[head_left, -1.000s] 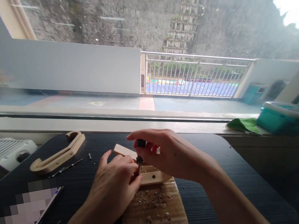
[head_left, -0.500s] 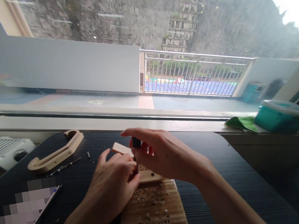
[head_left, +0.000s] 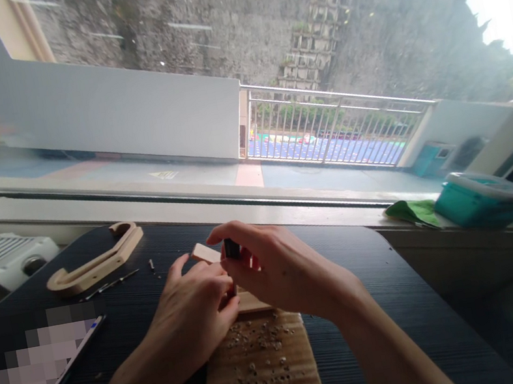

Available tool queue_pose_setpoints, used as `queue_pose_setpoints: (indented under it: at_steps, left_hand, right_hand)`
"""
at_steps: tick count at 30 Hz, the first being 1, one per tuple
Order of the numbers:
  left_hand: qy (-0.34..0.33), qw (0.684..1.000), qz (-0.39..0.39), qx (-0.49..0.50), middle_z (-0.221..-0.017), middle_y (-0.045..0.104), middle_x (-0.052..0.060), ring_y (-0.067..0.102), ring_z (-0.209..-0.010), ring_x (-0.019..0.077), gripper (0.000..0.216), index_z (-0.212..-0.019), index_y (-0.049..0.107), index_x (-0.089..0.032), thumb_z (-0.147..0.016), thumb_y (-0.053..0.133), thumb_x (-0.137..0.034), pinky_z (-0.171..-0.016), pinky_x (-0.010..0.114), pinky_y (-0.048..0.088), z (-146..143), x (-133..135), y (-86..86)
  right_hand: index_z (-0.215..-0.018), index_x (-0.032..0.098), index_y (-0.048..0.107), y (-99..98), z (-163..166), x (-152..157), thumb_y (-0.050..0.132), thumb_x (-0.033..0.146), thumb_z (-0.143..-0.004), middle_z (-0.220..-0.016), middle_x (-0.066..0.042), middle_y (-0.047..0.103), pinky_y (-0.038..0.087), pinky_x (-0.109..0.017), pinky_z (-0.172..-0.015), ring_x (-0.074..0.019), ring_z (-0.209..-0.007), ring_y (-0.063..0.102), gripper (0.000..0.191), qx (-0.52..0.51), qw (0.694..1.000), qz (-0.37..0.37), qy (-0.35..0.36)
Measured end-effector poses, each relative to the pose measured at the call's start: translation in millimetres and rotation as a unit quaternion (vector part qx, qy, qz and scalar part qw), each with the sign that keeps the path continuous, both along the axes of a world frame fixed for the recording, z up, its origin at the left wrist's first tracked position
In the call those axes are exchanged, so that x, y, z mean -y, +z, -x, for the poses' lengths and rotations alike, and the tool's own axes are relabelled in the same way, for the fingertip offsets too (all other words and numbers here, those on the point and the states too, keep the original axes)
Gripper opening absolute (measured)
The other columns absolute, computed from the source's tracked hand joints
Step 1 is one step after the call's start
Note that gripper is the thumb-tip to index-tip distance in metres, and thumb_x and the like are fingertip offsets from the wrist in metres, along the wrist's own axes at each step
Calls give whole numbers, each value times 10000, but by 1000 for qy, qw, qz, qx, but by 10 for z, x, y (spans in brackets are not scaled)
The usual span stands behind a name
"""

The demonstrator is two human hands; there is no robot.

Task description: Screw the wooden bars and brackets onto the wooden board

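In the middle of the table, my right hand [head_left: 280,267] is closed around an upright black-handled tool [head_left: 232,248]. A thin metal shaft showed below its handle a moment ago; now my fingers hide most of it, and its tip cannot be seen. My left hand [head_left: 196,302] is bent over a pale wooden piece [head_left: 255,301] and grips it, with thumb and fingertips close to the tool. Another end of pale wood [head_left: 205,252] shows beyond my left fingers. Beneath lies a corrugated cardboard block [head_left: 269,375], its top pitted with many small holes.
A curved wooden piece [head_left: 100,262] lies at the back left, with thin metal bits [head_left: 109,285] before it. A blurred-out flat thing [head_left: 37,383] covers the left front. On the sill at right are a green cloth [head_left: 412,212] and a teal box [head_left: 481,202].
My right hand has shifted slightly left and turned, taking the black handle with it. It now covers the dark hole seen on the wooden piece. The left hand stays nearly in place.
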State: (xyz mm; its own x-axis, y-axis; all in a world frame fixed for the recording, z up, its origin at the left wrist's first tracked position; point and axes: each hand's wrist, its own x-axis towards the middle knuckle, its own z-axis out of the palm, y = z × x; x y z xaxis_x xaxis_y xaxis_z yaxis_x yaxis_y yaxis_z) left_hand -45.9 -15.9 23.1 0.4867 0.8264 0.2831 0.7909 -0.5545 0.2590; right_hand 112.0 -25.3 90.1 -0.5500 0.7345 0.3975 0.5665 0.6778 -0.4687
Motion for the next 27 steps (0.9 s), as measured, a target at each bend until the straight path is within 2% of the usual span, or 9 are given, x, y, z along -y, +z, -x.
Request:
queue_pose_setpoints:
  at_steps: [7,12,16,21,24,27]
  left_hand:
    - [5,1000,-5,-11,-827,691,-5,591,-878,208,211,-657,661,-246,-765,490,-189,-1027,529,196,-10,10,2]
    - [2,1000,-6,-8,-847,694,-9,584,-892,208,203,-690,667,-257,-764,490,-191,-1031,516,201,-4,10,4]
    - [-1,1000,-6,-9,-868,694,-6,581,-917,216,205,-652,654,-247,-761,488,-195,-1028,522,196,1,6,0]
    - [6,1000,-10,-7,-843,687,-6,589,-899,212,199,-667,662,-253,-754,495,-188,-1031,526,195,-9,10,-10]
    - [5,1000,-10,1,-858,693,-8,586,-918,217,181,-706,670,-261,-744,508,-190,-1028,528,201,-10,6,-13]
    - [2,1000,-7,3,-873,698,-9,586,-930,222,174,-739,675,-270,-744,515,-203,-1028,531,200,-4,-1,-12]
  right_hand:
    - [-1028,202,531,-11,-1,-54,545,272,-852,-707,22,590,340,-213,-565,-97,-620,500,190,10,999,3,-48]
    - [-1106,218,525,3,-33,-7,530,195,-840,-852,-1,632,366,-214,-616,-94,-688,539,266,8,1000,6,-21]
    - [-1075,217,553,6,-35,10,499,193,-867,-780,19,621,365,-202,-619,-86,-685,543,216,-2,1000,9,-6]
    - [-1014,197,553,-7,14,-29,540,245,-854,-723,20,610,348,-208,-573,-90,-617,518,168,6,999,4,-44]
    - [-1036,194,544,-5,28,-22,529,256,-859,-752,5,621,350,-214,-569,-98,-622,526,188,19,999,3,-49]
    - [-1117,213,524,7,5,5,522,198,-847,-845,-4,638,367,-217,-605,-100,-677,549,270,19,999,-2,-25]
